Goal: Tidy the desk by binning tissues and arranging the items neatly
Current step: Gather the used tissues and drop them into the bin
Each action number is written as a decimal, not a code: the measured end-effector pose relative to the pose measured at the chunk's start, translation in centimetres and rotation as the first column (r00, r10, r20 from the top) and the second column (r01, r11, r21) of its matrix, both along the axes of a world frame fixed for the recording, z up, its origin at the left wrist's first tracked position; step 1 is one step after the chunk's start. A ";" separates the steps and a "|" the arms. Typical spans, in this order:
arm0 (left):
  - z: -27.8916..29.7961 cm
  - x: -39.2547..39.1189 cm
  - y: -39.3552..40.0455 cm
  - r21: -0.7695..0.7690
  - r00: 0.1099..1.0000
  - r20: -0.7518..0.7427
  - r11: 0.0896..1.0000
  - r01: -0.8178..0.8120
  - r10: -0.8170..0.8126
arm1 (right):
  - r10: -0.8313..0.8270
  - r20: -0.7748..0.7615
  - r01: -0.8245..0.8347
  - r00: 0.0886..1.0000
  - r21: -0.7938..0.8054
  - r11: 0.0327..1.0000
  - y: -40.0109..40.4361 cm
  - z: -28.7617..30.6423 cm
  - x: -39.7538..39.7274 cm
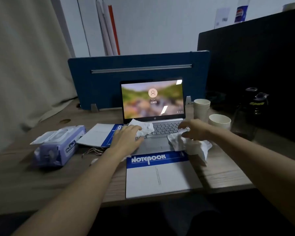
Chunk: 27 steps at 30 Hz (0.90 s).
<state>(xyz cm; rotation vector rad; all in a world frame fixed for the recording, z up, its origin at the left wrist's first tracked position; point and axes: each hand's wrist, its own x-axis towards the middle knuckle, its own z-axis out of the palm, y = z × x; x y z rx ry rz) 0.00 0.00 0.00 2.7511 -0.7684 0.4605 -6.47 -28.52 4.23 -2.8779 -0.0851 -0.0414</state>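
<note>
Tissues (144,129) and (190,144) lie crumpled on the laptop (157,132), at 12 o'clock from the notebook (158,176); our left hand (126,137) touches one, right hand (194,129) spread above the other. We risk pressing keys.

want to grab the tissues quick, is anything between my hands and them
Nothing visible. The left hand already touches the tissue on the keyboard, and the right hand hovers just above the tissue at the laptop's right edge.

An office workstation: an open laptop (152,106) sits just before a blue desk divider (138,77), paper cups (201,108) beside it.
</note>
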 end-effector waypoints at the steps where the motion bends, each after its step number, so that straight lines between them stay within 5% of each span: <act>1: 0.1 0.3 -0.1 0.014 1.000 0.001 1.000 -0.002 0.002 | -0.015 -0.021 0.015 1.000 0.012 1.000 -0.1 0.0 0.3; 16: -1.3 4.5 -3.0 0.107 0.995 0.054 0.991 -0.085 0.080 | -0.024 -0.099 0.013 0.995 -0.112 0.994 -0.8 -2.2 3.0; 20: -0.5 4.7 -2.7 -0.104 0.995 0.051 0.992 -0.078 0.083 | -0.020 -0.060 0.012 0.998 -0.130 0.991 -0.9 -2.1 3.6; 27: 3.2 5.8 -2.0 -0.560 0.946 -0.324 0.812 -0.166 -0.030 | 0.027 -0.015 -0.028 1.000 -0.041 0.999 0.1 0.9 5.2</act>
